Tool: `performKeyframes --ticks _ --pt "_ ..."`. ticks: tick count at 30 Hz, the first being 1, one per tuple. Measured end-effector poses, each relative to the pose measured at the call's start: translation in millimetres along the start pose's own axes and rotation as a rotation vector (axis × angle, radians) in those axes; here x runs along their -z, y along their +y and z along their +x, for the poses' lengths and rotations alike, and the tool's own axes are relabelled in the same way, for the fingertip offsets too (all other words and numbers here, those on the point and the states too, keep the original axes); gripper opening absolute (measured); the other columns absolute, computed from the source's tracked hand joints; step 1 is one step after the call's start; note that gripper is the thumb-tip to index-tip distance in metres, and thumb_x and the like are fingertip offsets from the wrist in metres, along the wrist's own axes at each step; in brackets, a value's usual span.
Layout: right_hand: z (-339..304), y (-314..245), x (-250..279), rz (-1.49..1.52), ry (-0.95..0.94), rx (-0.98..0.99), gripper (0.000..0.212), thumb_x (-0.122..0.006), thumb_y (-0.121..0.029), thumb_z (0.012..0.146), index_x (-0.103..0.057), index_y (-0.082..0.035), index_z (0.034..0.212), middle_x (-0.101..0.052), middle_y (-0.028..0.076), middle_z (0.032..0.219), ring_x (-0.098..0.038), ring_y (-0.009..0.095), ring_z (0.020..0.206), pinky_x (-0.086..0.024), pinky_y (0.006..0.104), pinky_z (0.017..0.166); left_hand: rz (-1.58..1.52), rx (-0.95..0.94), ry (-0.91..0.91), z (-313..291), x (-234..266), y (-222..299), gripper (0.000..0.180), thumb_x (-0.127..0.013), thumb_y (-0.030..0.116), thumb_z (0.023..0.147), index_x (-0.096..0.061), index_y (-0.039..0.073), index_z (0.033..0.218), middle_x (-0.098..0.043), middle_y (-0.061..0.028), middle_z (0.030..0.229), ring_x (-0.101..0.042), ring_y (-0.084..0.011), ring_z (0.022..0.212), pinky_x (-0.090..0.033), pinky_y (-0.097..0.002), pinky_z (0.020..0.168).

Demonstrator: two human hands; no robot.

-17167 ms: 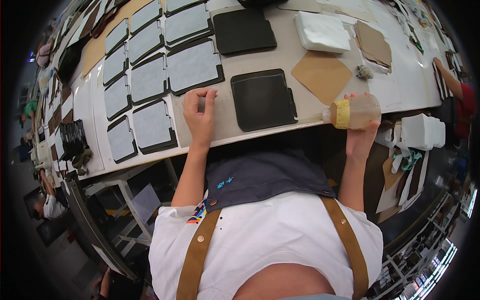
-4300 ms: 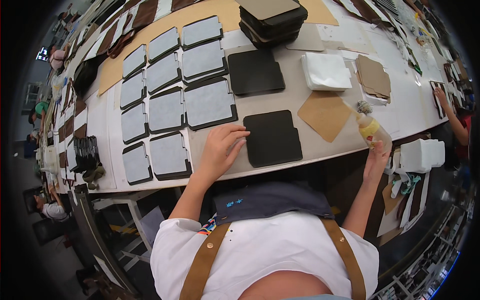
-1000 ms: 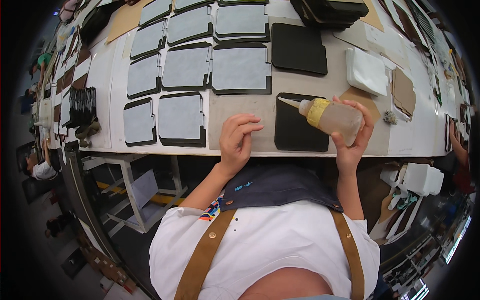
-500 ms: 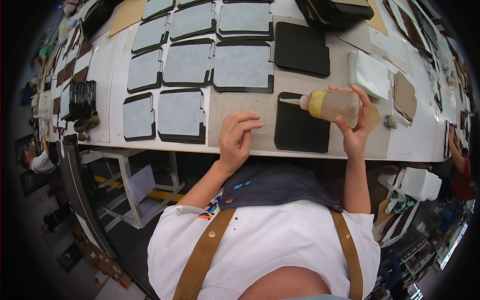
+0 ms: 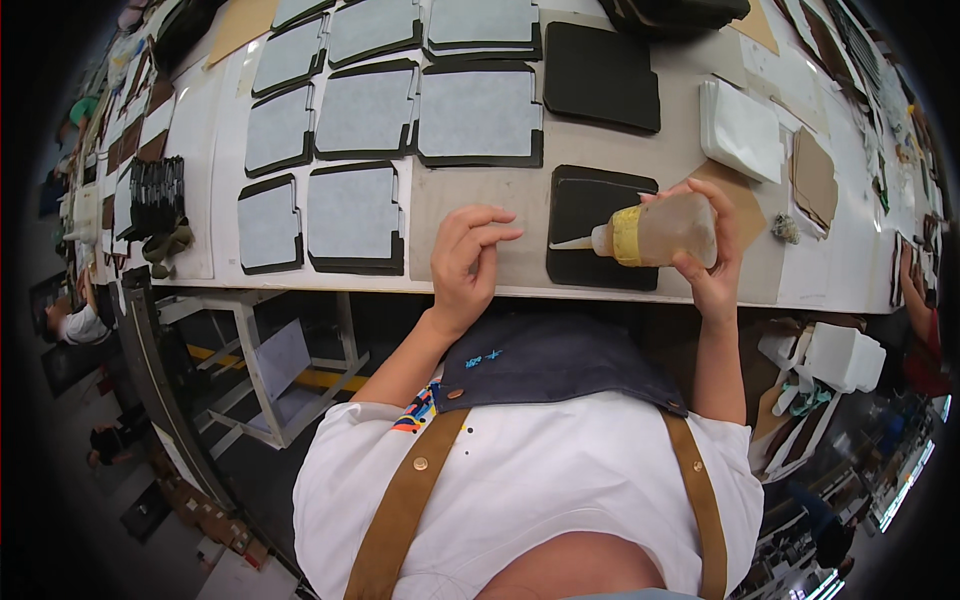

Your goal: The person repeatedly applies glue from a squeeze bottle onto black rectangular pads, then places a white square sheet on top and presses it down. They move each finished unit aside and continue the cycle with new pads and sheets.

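In my right hand point(image 5: 712, 262) is a translucent squeeze bottle point(image 5: 680, 230) with a yellow band and a long thin nozzle, lying on its side and pointing left. Its nozzle reaches across a flat black piece point(image 5: 590, 190) near the table's front edge; whether the tip touches it I cannot tell. My left hand point(image 5: 467, 265) hovers left of that piece, fingers loosely bent and apart, with nothing in it. Rows of black-edged panels with pale grey faces point(image 5: 355, 220) lie to its left and beyond.
Beyond the near black piece is another stack of black pieces point(image 5: 602, 80). White sheets point(image 5: 740, 130) and brown card pieces point(image 5: 815, 180) lie at the right. A bundle of black strips point(image 5: 157, 200) sits at the far left. A dark bag-like object point(image 5: 670, 15) stands at the back.
My right hand has brought the bottle nearer to me, so its nozzle has moved from the far part of the black piece toward the middle. My left hand stays about where it was.
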State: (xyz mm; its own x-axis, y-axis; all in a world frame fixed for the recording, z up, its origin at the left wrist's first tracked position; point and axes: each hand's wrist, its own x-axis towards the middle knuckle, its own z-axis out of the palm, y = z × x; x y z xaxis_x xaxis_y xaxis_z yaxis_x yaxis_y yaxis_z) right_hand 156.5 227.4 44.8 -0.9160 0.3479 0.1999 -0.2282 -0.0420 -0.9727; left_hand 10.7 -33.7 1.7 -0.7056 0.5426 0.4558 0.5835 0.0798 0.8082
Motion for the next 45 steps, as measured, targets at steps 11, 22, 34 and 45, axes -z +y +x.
performKeyframes --ticks 11,22,34,45 --pt "-21.9 -4.1 24.4 0.432 0.365 -0.160 0.102 -0.079 -0.054 0.084 -0.028 -0.002 0.156 -0.057 0.019 0.135 -0.052 0.038 0.136 -0.043 0.0488 0.115 0.019 -0.007 -0.007 0.7 -1.3 0.1 0.032 -0.055 -0.018 0.080 -0.072 0.004 0.096 -0.070 -0.0106 0.108 -0.064 -0.0305 0.108 -0.051 -0.0375 0.089" --pt "-6.6 -11.3 80.8 -0.075 0.552 0.064 0.083 -0.085 -0.041 0.084 -0.043 -0.004 0.144 -0.061 0.018 0.135 -0.058 0.031 0.128 -0.047 0.0435 0.110 0.026 0.007 -0.024 0.3 -2.1 1.7 0.028 -0.055 -0.017 0.082 -0.072 0.002 0.095 -0.070 -0.0112 0.110 -0.064 -0.0311 0.110 -0.051 -0.0390 0.092" --pt "-3.4 -7.8 80.3 -0.172 0.446 0.092 0.079 -0.086 -0.037 0.083 -0.045 -0.004 0.142 -0.063 0.017 0.128 -0.061 0.031 0.124 -0.047 0.0427 0.109 0.026 0.028 -0.037 -0.9 -3.3 2.4 0.027 -0.055 -0.016 0.083 -0.071 0.002 0.095 -0.070 -0.0112 0.110 -0.064 -0.0304 0.111 -0.051 -0.0389 0.093" --pt "-15.6 -20.6 73.4 -0.206 0.378 0.097 0.081 -0.087 -0.040 0.080 -0.047 -0.004 0.141 -0.063 0.016 0.125 -0.064 0.034 0.119 -0.050 0.0469 0.106 0.037 0.034 -0.036 -1.1 -4.3 3.5 0.029 -0.054 -0.017 0.082 -0.071 0.002 0.096 -0.070 -0.0116 0.110 -0.064 -0.0301 0.110 -0.051 -0.0386 0.094"
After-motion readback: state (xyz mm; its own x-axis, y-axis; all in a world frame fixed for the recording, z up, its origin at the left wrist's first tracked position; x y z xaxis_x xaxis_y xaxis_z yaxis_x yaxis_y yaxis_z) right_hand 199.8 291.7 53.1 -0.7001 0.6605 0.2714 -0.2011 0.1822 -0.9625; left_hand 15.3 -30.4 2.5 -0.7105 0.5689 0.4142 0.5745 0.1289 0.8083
